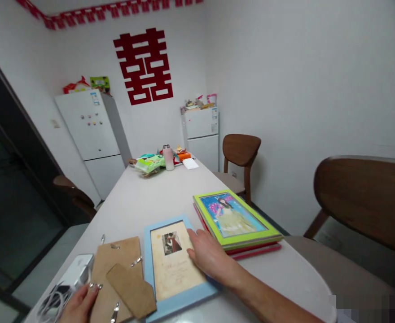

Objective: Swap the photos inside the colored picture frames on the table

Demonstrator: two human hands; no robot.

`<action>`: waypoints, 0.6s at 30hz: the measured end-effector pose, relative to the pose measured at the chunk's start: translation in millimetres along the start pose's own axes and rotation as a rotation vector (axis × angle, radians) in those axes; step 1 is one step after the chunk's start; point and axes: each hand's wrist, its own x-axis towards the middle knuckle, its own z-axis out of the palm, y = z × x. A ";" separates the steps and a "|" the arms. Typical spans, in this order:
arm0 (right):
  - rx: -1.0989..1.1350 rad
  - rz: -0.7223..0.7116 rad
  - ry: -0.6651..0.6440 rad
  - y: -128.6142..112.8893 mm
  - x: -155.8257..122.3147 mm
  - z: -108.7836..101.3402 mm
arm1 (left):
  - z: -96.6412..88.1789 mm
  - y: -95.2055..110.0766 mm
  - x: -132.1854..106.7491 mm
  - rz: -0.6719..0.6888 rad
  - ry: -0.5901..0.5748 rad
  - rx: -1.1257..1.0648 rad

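Note:
A light blue picture frame (pixel 180 299) lies flat on the white table (pixel 143 197), with a cream sheet bearing a small photo inside it. My right hand (pixel 208 255) rests on the frame's right side, fingers stretched out flat. To the left lies a brown fibreboard frame backing (pixel 116 258) with metal clips and a stand flap. My left hand (pixel 79 305) touches the backing's lower left edge, fingers curled at that edge.
A stack of frames, green one (pixel 236 217) on top, lies to the right. A white charger with cable (pixel 66 287) sits at the left corner. Snacks and a pink bottle (pixel 168 158) stand at the far end. Wooden chairs (pixel 366 197) and two fridges surround the table.

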 end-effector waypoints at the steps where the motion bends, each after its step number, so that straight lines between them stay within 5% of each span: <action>1: -0.011 0.011 -0.028 -1.8 0.6 1.5 | 1.0 -0.8 -0.9 0.032 0.000 0.027; 10: 0.083 0.054 0.037 3.2 7.7 15.3 | 6.4 -16.7 -12.2 0.212 0.258 0.612; 13: 0.416 0.100 0.045 4.4 8.8 7.7 | 8.3 -20.0 -17.9 0.273 0.286 0.739; 18: 1.247 0.252 -0.174 -7.9 0.9 -21.5 | 36.7 -7.3 -30.1 0.493 0.322 0.684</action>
